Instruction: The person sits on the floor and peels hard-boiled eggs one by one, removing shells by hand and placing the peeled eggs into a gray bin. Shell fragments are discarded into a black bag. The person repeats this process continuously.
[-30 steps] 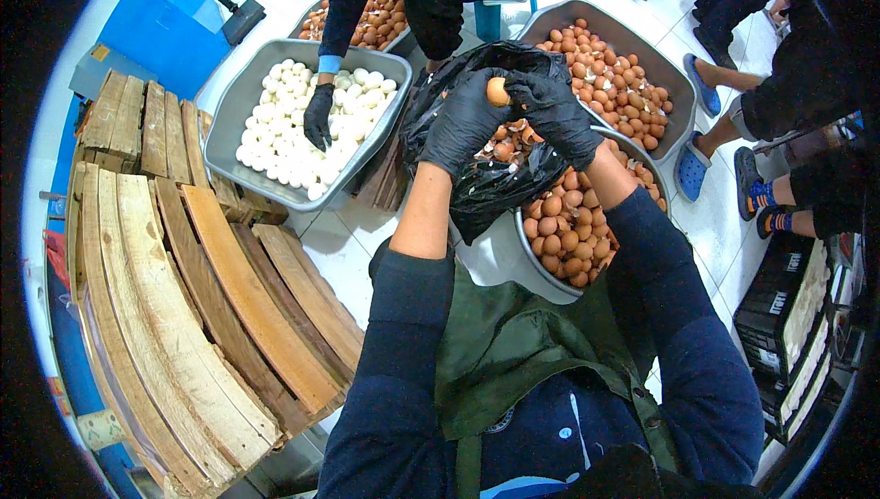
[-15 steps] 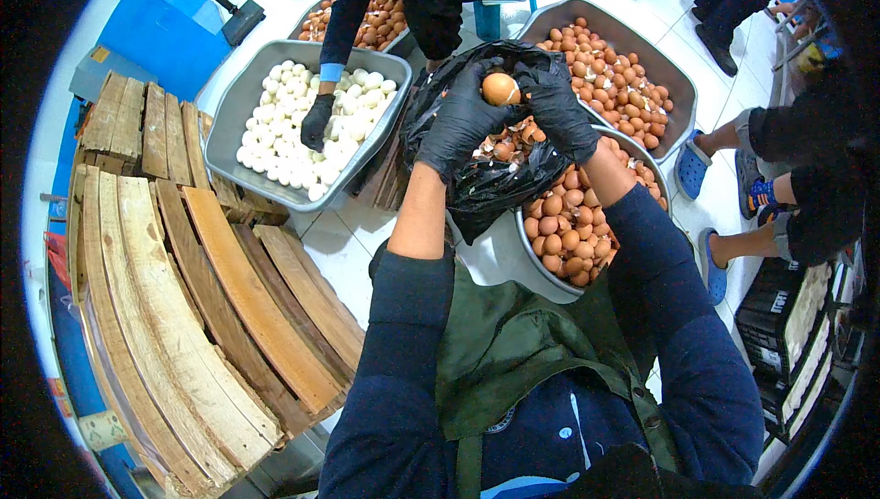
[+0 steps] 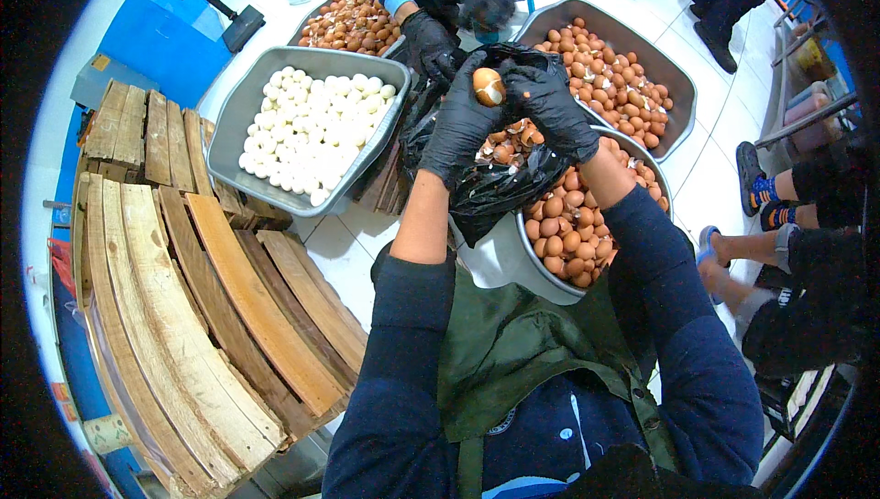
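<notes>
A brown egg [image 3: 489, 87], part of its shell gone and white showing, sits in the fingers of my black-gloved left hand [image 3: 456, 128]. Close beside it, my black-gloved right hand [image 3: 555, 116] has its fingers curled together; a small brownish speck shows at its fingertips, too small to name. Both hands are over a black plastic bag [image 3: 495, 210] holding broken eggshells [image 3: 504, 146]. To the right of the bag, a grey tub [image 3: 667, 189] of brown eggs [image 3: 570, 241] is partly hidden behind my right forearm.
Left of the bag stands a grey tub [image 3: 220, 146] of peeled white eggs [image 3: 316, 132]. Larger brown-egg tubs sit at the far right [image 3: 689, 100] and far left [image 3: 291, 38]. A co-worker's gloved hands [image 3: 431, 43] are across the bag. Wooden pallets [image 3: 211, 307] fill the left; people's legs [image 3: 733, 252] stand right.
The egg in my left hand has turned, showing bare white where shell was. The co-worker's hand has left the white-egg tub for the bag's far side. People's feet at the right have shifted.
</notes>
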`<state>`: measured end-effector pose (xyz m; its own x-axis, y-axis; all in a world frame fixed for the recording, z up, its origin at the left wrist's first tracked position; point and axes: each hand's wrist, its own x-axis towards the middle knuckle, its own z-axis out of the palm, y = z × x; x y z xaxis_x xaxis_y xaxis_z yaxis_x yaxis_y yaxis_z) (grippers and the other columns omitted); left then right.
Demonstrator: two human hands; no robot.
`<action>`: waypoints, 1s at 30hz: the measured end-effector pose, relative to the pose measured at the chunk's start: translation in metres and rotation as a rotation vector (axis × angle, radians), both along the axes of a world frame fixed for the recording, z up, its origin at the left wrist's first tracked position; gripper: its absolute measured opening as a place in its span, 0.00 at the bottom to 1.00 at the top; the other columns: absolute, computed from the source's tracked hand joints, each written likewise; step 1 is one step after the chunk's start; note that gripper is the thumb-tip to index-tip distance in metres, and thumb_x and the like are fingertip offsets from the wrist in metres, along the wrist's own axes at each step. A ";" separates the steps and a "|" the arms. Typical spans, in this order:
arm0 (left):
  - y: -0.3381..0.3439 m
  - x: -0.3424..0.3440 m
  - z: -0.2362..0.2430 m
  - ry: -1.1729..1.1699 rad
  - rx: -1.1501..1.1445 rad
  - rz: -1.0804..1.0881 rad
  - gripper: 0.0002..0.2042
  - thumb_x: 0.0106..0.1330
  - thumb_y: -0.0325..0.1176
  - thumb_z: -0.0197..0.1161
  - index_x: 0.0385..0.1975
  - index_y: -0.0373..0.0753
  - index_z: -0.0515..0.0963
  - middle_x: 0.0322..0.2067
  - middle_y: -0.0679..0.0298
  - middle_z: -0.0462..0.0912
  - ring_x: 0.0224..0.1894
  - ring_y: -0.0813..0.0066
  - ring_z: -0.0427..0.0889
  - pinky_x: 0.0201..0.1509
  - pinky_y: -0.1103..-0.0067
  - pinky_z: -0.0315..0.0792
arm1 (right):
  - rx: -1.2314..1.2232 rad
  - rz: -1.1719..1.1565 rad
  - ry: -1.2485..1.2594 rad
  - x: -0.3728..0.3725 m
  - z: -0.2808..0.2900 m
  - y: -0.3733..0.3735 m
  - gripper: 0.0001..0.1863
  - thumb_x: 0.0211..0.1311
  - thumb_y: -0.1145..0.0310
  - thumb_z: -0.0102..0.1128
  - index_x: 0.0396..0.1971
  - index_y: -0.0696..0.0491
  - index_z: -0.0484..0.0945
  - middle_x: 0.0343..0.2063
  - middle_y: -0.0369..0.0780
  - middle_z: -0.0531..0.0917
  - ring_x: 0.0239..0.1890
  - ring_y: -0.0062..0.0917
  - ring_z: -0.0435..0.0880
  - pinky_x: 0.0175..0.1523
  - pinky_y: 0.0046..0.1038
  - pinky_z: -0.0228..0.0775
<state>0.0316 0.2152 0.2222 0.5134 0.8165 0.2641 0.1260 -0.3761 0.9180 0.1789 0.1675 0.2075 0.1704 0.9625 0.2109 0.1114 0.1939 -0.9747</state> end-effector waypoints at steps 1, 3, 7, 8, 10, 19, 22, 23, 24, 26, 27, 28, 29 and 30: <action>-0.001 0.002 -0.001 -0.004 -0.005 0.011 0.33 0.50 0.27 0.71 0.57 0.35 0.64 0.51 0.57 0.74 0.51 0.70 0.74 0.56 0.77 0.69 | -0.059 -0.012 -0.039 -0.003 0.004 -0.003 0.18 0.65 0.59 0.53 0.45 0.58 0.77 0.39 0.41 0.81 0.42 0.23 0.77 0.48 0.23 0.69; -0.002 0.005 -0.004 0.022 0.047 0.044 0.32 0.50 0.26 0.70 0.57 0.35 0.64 0.50 0.55 0.74 0.51 0.67 0.75 0.57 0.75 0.69 | -0.259 -0.009 -0.111 -0.007 0.010 -0.006 0.18 0.65 0.62 0.54 0.48 0.60 0.75 0.43 0.39 0.79 0.44 0.21 0.76 0.49 0.21 0.69; 0.001 0.008 -0.011 0.089 0.081 0.107 0.31 0.50 0.26 0.70 0.55 0.34 0.65 0.48 0.51 0.75 0.51 0.61 0.76 0.57 0.73 0.68 | -0.112 -0.079 -0.204 -0.009 0.003 -0.004 0.21 0.67 0.59 0.52 0.50 0.60 0.74 0.43 0.40 0.80 0.44 0.23 0.76 0.53 0.22 0.67; 0.003 0.009 -0.012 0.092 0.087 0.126 0.30 0.50 0.26 0.69 0.55 0.34 0.65 0.48 0.50 0.75 0.51 0.60 0.76 0.58 0.73 0.68 | -0.028 -0.083 -0.200 -0.009 -0.003 -0.002 0.20 0.67 0.60 0.51 0.50 0.60 0.74 0.43 0.40 0.80 0.44 0.23 0.76 0.53 0.22 0.67; 0.005 0.011 -0.015 0.072 0.099 0.129 0.29 0.50 0.26 0.69 0.54 0.34 0.66 0.49 0.50 0.75 0.52 0.59 0.76 0.58 0.73 0.67 | -0.017 -0.123 -0.191 -0.008 -0.015 0.001 0.19 0.68 0.61 0.50 0.50 0.59 0.74 0.43 0.41 0.80 0.44 0.24 0.76 0.53 0.23 0.67; 0.007 0.012 -0.014 0.069 0.112 0.100 0.27 0.51 0.26 0.68 0.53 0.33 0.68 0.49 0.50 0.76 0.52 0.59 0.76 0.58 0.73 0.67 | 0.079 -0.193 -0.329 -0.004 -0.035 0.011 0.18 0.68 0.61 0.48 0.51 0.58 0.73 0.45 0.47 0.80 0.47 0.36 0.79 0.55 0.30 0.68; 0.005 0.009 -0.009 0.077 0.086 0.089 0.27 0.51 0.26 0.68 0.53 0.33 0.68 0.49 0.51 0.76 0.52 0.61 0.76 0.58 0.74 0.68 | 0.122 -0.195 -0.296 -0.006 -0.033 0.008 0.18 0.66 0.63 0.50 0.50 0.57 0.73 0.44 0.46 0.80 0.47 0.36 0.79 0.54 0.30 0.68; 0.004 0.009 -0.007 0.077 0.078 0.085 0.27 0.51 0.26 0.68 0.53 0.33 0.68 0.49 0.51 0.76 0.52 0.61 0.76 0.58 0.74 0.68 | 0.135 -0.190 -0.285 -0.006 -0.032 0.008 0.17 0.66 0.64 0.50 0.50 0.57 0.73 0.44 0.46 0.80 0.47 0.36 0.79 0.54 0.29 0.68; 0.004 0.008 -0.007 0.063 0.083 0.077 0.27 0.51 0.26 0.68 0.53 0.33 0.68 0.49 0.51 0.76 0.52 0.62 0.76 0.58 0.74 0.68 | 0.139 -0.178 -0.270 -0.006 -0.032 0.007 0.17 0.65 0.64 0.51 0.50 0.57 0.73 0.44 0.45 0.80 0.47 0.36 0.79 0.54 0.29 0.68; 0.004 0.008 -0.007 0.036 0.096 0.060 0.27 0.52 0.27 0.69 0.53 0.33 0.68 0.49 0.52 0.76 0.51 0.64 0.76 0.58 0.74 0.68 | 0.187 -0.175 -0.328 -0.004 -0.031 0.007 0.16 0.64 0.66 0.52 0.49 0.57 0.74 0.43 0.45 0.81 0.47 0.35 0.79 0.54 0.28 0.68; 0.005 0.009 -0.008 0.029 0.067 0.065 0.27 0.51 0.28 0.69 0.53 0.33 0.68 0.49 0.53 0.76 0.51 0.65 0.76 0.57 0.74 0.68 | 0.232 -0.184 -0.402 -0.002 -0.031 0.007 0.16 0.63 0.67 0.52 0.48 0.57 0.75 0.42 0.45 0.81 0.47 0.34 0.79 0.54 0.28 0.68; 0.005 0.009 -0.009 0.024 0.042 0.068 0.27 0.51 0.28 0.70 0.53 0.33 0.68 0.49 0.53 0.76 0.51 0.66 0.76 0.57 0.75 0.68 | 0.277 -0.194 -0.476 -0.001 -0.031 0.008 0.15 0.63 0.68 0.52 0.48 0.57 0.75 0.42 0.45 0.81 0.46 0.34 0.79 0.53 0.28 0.68; 0.005 0.010 -0.011 0.004 0.029 0.074 0.27 0.51 0.29 0.70 0.52 0.33 0.68 0.48 0.53 0.76 0.51 0.66 0.76 0.57 0.75 0.68 | 0.235 -0.198 -0.479 0.001 -0.031 0.010 0.14 0.62 0.70 0.52 0.46 0.57 0.75 0.41 0.44 0.80 0.45 0.33 0.78 0.53 0.27 0.68; 0.006 0.010 -0.012 0.001 0.026 0.073 0.27 0.51 0.30 0.71 0.52 0.34 0.69 0.48 0.56 0.77 0.49 0.68 0.76 0.55 0.75 0.70 | 0.193 -0.202 -0.482 0.003 -0.031 0.011 0.13 0.61 0.72 0.51 0.44 0.58 0.76 0.40 0.43 0.80 0.43 0.31 0.77 0.52 0.27 0.67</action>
<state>0.0416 0.2212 0.2102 0.4530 0.8447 0.2852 0.1551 -0.3897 0.9078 0.1817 0.1788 0.1766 0.1883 0.8570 0.4796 0.5894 0.2920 -0.7532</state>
